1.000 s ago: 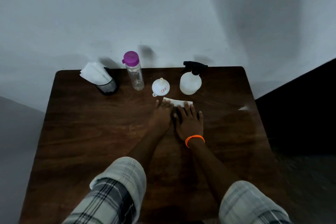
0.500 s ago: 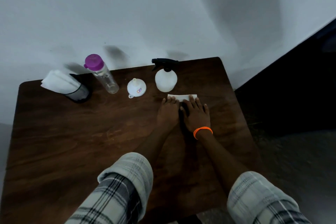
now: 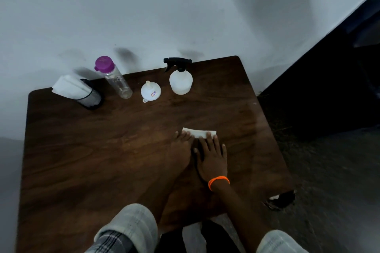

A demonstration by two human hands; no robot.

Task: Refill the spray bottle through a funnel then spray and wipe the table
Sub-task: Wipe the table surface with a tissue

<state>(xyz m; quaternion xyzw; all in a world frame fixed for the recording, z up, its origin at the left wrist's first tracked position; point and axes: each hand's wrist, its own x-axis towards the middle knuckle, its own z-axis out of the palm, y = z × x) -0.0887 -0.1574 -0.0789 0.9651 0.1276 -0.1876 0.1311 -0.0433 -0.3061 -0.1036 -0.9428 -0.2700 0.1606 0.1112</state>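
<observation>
Two bare hands, left hand (image 3: 181,150) and right hand (image 3: 211,157), are laid flat, fingers spread, on one folded white paper towel (image 3: 198,133) beneath their fingertips on the dark wooden table (image 3: 102,150). Farther off are set one white spray bottle (image 3: 181,80) and one white funnel (image 3: 150,91).

Single head cam, wide-angle, looking forward and steeply down from above the near edge of the table (image 3: 82,160). Tilted a bit: table's far edge runs up to the right. Both forearms enter from bottom centre, hands (image 3: 197,154) mid-frame, near the lens. Far edge with bottle (image 3: 181,82) and funnel (image 3: 150,91) sits against the wall (image 3: 164,6), upper half. Floor (image 3: 329,170) visible right. No second view, so no overlap.
</observation>
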